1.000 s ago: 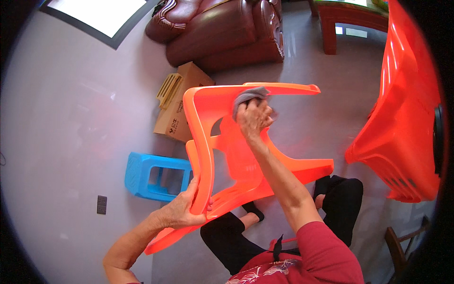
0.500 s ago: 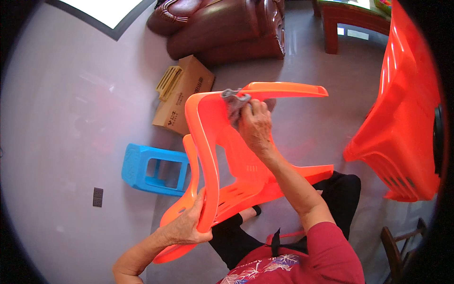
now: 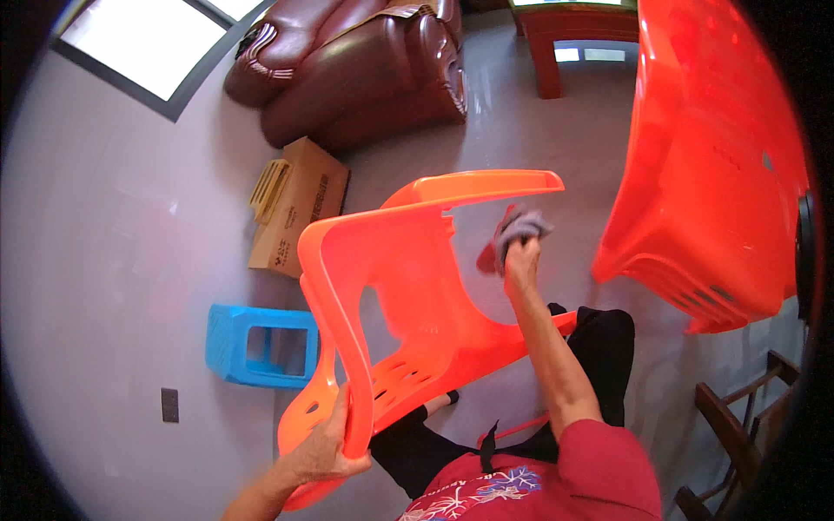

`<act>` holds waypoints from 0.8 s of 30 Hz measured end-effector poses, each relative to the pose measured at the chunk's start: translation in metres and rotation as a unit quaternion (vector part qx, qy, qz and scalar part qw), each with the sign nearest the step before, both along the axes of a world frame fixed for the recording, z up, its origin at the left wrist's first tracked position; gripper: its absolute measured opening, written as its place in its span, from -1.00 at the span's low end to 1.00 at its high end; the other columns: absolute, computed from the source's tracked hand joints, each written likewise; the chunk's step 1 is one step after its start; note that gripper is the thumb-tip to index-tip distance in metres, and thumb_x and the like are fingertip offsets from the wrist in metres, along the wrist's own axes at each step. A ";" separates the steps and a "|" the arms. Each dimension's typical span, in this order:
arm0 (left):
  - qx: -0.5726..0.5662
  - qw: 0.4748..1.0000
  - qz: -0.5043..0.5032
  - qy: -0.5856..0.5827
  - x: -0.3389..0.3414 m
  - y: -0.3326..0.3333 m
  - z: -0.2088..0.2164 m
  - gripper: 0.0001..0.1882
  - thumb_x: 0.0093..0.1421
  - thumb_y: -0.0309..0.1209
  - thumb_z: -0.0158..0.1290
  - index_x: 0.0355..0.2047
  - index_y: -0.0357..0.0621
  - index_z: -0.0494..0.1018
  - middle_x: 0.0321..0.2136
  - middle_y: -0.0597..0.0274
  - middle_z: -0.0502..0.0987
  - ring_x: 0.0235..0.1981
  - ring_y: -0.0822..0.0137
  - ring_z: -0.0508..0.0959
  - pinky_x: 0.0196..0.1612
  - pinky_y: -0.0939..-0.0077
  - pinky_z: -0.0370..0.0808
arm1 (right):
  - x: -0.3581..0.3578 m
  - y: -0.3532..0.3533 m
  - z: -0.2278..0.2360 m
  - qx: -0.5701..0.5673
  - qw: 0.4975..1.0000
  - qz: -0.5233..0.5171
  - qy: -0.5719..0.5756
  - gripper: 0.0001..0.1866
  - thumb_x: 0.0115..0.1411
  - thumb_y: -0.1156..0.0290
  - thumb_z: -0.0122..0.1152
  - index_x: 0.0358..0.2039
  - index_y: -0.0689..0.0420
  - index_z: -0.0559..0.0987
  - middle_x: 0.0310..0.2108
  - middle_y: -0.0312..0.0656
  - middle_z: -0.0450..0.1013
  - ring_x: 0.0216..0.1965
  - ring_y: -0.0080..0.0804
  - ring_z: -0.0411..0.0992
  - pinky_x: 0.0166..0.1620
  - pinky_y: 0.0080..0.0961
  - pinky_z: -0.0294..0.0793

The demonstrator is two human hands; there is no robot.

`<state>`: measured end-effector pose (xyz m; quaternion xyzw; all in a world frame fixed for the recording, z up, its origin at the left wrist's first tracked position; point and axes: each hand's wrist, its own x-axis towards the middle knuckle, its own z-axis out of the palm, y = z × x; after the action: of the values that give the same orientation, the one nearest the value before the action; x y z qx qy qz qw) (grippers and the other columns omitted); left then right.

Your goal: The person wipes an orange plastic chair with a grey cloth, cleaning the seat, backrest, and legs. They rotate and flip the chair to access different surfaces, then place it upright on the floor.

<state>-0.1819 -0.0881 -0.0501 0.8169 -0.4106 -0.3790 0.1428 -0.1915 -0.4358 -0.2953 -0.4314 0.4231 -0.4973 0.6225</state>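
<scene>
An orange plastic chair is tipped on its side in front of me, across my lap. My left hand is closed around its edge at the lower left, thumb on the near face. My right hand grips a crumpled grey cloth, held to the right of the chair and apart from it. A red shape shows behind the cloth; I cannot make out what it is.
A blue plastic stool and a cardboard box with a yellow slatted piece stand along the left wall. Stacked-looking red plastic chairs rise at right. A brown leather sofa, red wooden table and dark wooden chair surround.
My right hand has come off the chair's inner side with the cloth, moving right and nearer. My left hand keeps its hold on the edge. The whole view has shifted.
</scene>
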 end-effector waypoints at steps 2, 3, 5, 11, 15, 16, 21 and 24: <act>0.014 1.000 -0.017 -0.017 -0.010 0.000 0.001 0.18 -0.15 -0.57 0.14 0.31 -0.23 -0.48 -0.23 0.05 0.48 -0.17 0.21 0.54 -0.03 0.34 0.45 | 0.021 -0.049 -0.006 0.075 0.979 -0.159 -0.103 -0.85 0.20 0.41 -0.01 -0.38 0.23 0.44 -0.46 -0.20 0.44 -0.40 -0.39 0.39 -0.20 -0.43 0.40; 0.019 0.999 -0.026 -0.018 -0.013 -0.003 -0.001 0.19 -0.15 -0.56 0.14 0.30 -0.24 -0.49 -0.23 0.04 0.48 -0.16 0.19 0.54 -0.03 0.34 0.45 | 0.019 -0.073 -0.034 0.132 0.959 -0.051 -0.244 -0.88 0.19 0.41 0.00 -0.43 0.19 0.43 -0.54 -0.24 0.40 -0.49 -0.42 0.35 -0.27 -0.42 0.40; 0.044 0.999 -0.026 -0.003 -0.014 -0.009 -0.006 0.21 -0.16 -0.55 0.15 0.29 -0.25 -0.53 -0.24 0.03 0.48 -0.17 0.16 0.54 -0.04 0.33 0.46 | 0.009 -0.100 -0.072 0.189 0.862 0.097 -0.460 -0.87 0.15 0.40 0.01 -0.53 0.06 0.37 -0.73 -0.35 0.25 -0.69 -0.48 0.21 -0.46 -0.43 0.33; 0.021 0.998 -0.055 -0.020 -0.017 0.002 0.002 0.21 -0.14 -0.53 0.15 0.28 -0.27 -0.56 -0.22 0.03 0.48 -0.18 0.12 0.55 -0.08 0.33 0.49 | 0.043 -0.012 0.027 0.282 0.756 0.154 -0.571 -0.74 0.14 0.42 -0.03 -0.67 -0.05 0.26 -0.76 -0.41 0.15 -0.74 -0.55 0.09 -0.61 -0.56 0.13; 0.102 0.994 0.009 0.033 -0.018 -0.008 0.002 0.21 -0.13 -0.53 0.16 0.27 -0.26 -0.57 -0.21 0.03 0.48 -0.17 0.14 0.55 -0.06 0.34 0.48 | 0.024 0.002 0.028 0.161 0.851 0.223 -0.447 -0.85 0.18 0.47 -0.05 -0.53 0.04 0.40 -0.63 -0.39 0.30 -0.64 -0.57 0.22 -0.52 -0.56 0.24; 0.114 0.993 0.009 0.022 -0.018 -0.004 0.000 0.22 -0.13 -0.53 0.16 0.27 -0.26 -0.57 -0.20 0.03 0.47 -0.17 0.14 0.55 -0.05 0.34 0.47 | 0.017 0.015 0.045 0.099 0.952 0.149 -0.250 -0.90 0.18 0.53 -0.03 -0.40 0.14 0.47 -0.54 -0.33 0.37 -0.52 -0.57 0.33 -0.40 -0.58 0.34; 0.051 0.998 0.006 0.030 -0.016 0.003 -0.002 0.23 -0.14 -0.53 0.18 0.27 -0.25 -0.57 -0.21 0.02 0.47 -0.17 0.14 0.55 -0.05 0.32 0.48 | -0.052 0.026 0.084 -0.151 0.966 0.197 -0.065 -0.88 0.13 0.49 0.10 -0.31 0.22 0.50 -0.34 -0.19 0.41 -0.26 -0.46 0.41 -0.20 -0.51 0.40; 0.036 0.999 0.007 0.029 -0.012 -0.005 -0.004 0.23 -0.15 -0.53 0.18 0.28 -0.25 -0.56 -0.21 0.02 0.47 -0.16 0.15 0.55 -0.04 0.32 0.47 | -0.054 -0.009 0.121 -0.306 0.945 0.115 0.002 -0.84 0.13 0.40 0.11 -0.32 0.19 0.52 -0.28 -0.13 0.42 -0.19 -0.28 0.42 -0.11 -0.33 0.37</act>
<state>-0.1935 -0.0927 -0.0540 0.8127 -0.3870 -0.4163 0.1281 -0.2454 -0.4446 -0.1744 -0.6479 0.1987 -0.5271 0.5127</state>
